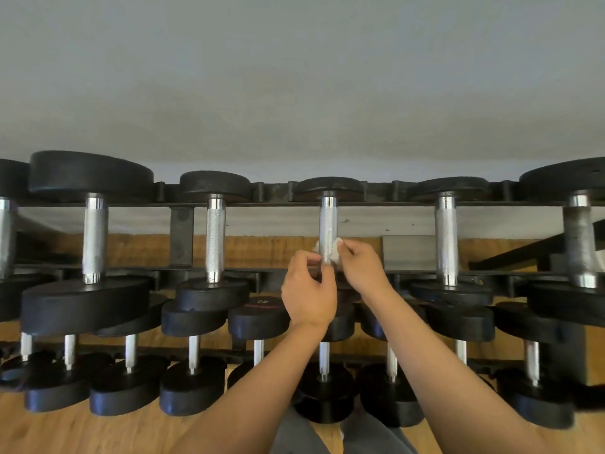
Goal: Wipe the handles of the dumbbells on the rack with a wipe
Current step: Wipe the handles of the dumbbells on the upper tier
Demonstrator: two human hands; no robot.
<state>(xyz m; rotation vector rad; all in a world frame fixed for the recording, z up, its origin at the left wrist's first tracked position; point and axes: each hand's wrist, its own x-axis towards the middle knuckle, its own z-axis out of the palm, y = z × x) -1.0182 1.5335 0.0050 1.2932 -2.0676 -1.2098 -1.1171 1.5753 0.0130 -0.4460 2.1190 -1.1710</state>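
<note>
Head view showed you bent over the rack (379, 204), with both hands up at the middle dumbbell (329, 186) of the top row. Its knurled steel handle (328, 221) ran away from you between the two black rails. The white wipe (336, 253) was looped round the near part of that handle, passing under the steel, so that a bit of white showed on each side. Your left hand (307, 290) pinched the wipe's left end between thumb and forefinger, just left of the handle. Your right hand (360, 270) pinched the other end on the right side with its fingers curled in. The two hands sat close together, with only the handle between their fingertips, and both bare forearms reached up from the bottom edge. On the same row, other dumbbells lay to either side, the biggest at the ends; the far-right one (581, 244) had a duller, darker handle than the rest. Below them ran a lower row of smaller dumbbells, and one black head (258, 314) just left of your left wrist carried the number 20. A wooden floor (82, 430) lay under the rack and a plain grey wall (294, 93) rose behind it. Grey trousers (294, 437) showed between your forearms at the very bottom.
</note>
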